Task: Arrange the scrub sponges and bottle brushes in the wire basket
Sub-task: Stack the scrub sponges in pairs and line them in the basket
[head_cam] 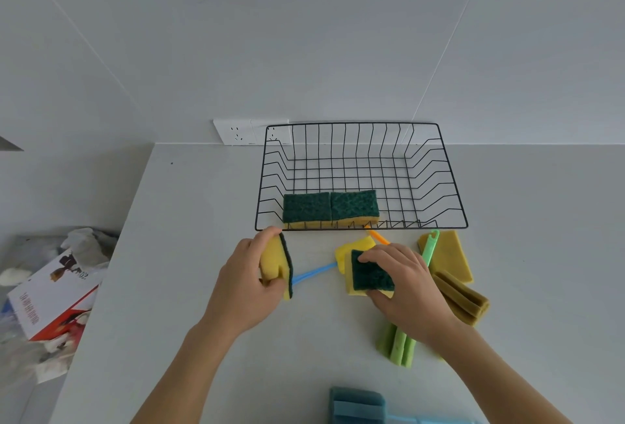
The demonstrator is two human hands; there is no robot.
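Observation:
A black wire basket [439, 186] stands at the back of the counter with two yellow-and-green scrub sponges [329, 208] lying side by side along its front left wall. My left hand [247, 285] grips a third scrub sponge [277, 264] on edge, just in front of the basket's left corner. My right hand [402, 285] holds another scrub sponge [370, 276], green side up, on top of a further yellow sponge [353, 247]. Bottle brushes lie around: a blue handle [313, 273], an orange handle [378, 237], a green brush [399, 345] and an olive brush [460, 298].
More yellow sponge pieces [448, 254] lie right of my right hand. A blue brush head [356, 406] sits at the near edge. A wall socket [236, 132] is behind the basket. Left of the counter edge lies clutter with a red-and-white box [50, 301].

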